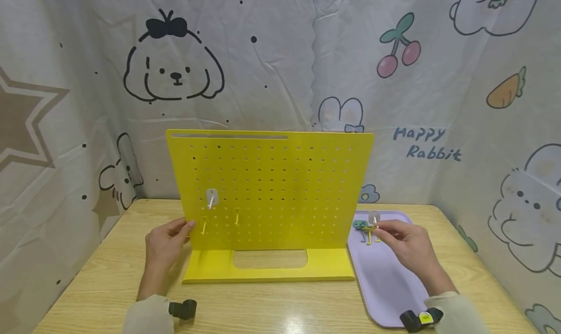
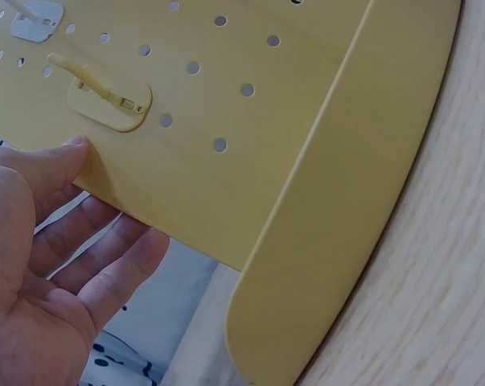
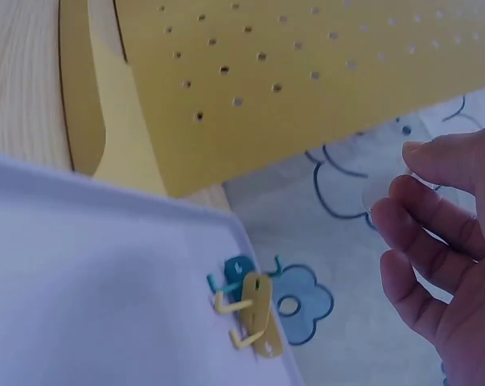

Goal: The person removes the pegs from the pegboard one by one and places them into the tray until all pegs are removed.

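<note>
Holding the left edge of the yellow pegboard (image 1: 271,188), the left hand (image 1: 164,244) has its thumb on the front face and its fingers (image 2: 105,257) straight behind the panel; the right hand (image 1: 405,244) pinches a clear hook (image 1: 374,217) between thumb and fingertips, lifted just above the far end of the lilac tray (image 1: 385,285); a teal hook (image 3: 236,272) and a yellow hook (image 3: 254,318) lie touching each other in that tray corner; the board stands upright on its base on the wooden table (image 1: 271,307), the tray just right of it; on the board hang a clear peg (image 1: 212,198) and two yellow pegs (image 1: 237,216) beneath it; a cartoon-printed cloth (image 1: 438,81) hangs behind.
</note>
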Available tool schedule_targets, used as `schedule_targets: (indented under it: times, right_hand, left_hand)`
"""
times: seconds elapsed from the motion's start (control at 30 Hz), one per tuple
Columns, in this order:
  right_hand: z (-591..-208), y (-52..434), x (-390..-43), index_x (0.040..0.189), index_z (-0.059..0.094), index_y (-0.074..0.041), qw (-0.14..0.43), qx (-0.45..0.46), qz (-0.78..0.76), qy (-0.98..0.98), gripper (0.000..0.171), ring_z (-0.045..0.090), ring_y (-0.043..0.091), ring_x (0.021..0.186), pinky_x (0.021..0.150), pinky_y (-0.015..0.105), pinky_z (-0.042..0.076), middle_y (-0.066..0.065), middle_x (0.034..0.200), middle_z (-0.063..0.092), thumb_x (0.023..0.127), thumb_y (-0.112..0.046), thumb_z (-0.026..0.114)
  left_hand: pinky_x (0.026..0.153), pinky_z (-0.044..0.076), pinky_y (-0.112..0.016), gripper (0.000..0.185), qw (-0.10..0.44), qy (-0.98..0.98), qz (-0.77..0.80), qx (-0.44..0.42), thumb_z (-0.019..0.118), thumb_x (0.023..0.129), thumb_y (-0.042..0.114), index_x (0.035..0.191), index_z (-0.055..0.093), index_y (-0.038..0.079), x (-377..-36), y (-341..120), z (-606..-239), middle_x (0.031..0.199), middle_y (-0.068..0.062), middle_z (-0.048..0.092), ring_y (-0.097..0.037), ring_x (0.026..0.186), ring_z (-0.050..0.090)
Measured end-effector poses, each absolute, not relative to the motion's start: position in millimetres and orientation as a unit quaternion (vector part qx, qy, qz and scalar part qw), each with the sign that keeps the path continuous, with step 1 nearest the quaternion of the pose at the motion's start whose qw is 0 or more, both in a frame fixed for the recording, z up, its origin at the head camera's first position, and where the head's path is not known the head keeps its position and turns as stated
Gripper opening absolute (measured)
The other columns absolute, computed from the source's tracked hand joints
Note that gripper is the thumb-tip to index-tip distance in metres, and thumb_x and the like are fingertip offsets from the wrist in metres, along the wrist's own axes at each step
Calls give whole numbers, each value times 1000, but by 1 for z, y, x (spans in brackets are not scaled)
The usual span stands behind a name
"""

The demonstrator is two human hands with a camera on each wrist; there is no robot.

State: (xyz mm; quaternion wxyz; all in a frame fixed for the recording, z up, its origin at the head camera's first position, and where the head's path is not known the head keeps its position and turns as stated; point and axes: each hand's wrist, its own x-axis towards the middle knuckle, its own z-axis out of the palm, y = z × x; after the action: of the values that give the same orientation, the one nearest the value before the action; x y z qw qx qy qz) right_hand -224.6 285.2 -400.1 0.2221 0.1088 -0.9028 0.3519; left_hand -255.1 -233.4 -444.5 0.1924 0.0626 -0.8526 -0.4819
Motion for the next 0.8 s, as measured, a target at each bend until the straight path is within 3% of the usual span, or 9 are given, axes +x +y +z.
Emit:
schedule_targets:
  times: [0.23,0.4,0.63,0.8]
  right_hand:
    - [-414,300,-239,108,76,-1,157,52,341,-925,20,62,23,85,61,29,50,8,98,73,94,-15,72]
    - [-426,307,-249,112,73,2,101,15,341,-935,24,63,29,94,67,33,51,16,107,71,96,-15,69]
    - [-440,313,-265,105,75,2,119,41,314,-941,20,65,32,93,73,40,54,17,103,72,92,-12,72]
    - [-447,314,-273,108,74,3,91,20,292,-952,22,64,31,93,75,46,56,19,106,71,93,-13,70]
  left_hand:
    - [69,60,-25,44,189,-855,-478,64,67,97,36,122,70,-1,-255,-234,-445,106,-19,73,-31,91,72]
    - [68,60,-25,46,186,-853,-483,66,68,97,37,122,70,-1,-254,-235,-446,106,-19,72,-31,90,72]
    - [68,59,-24,44,191,-853,-482,66,68,97,35,122,70,-1,-253,-235,-447,105,-19,73,-30,90,72]
    - [67,59,-21,39,200,-850,-483,65,69,97,31,121,71,-1,-255,-234,-446,103,-19,73,-30,87,72]
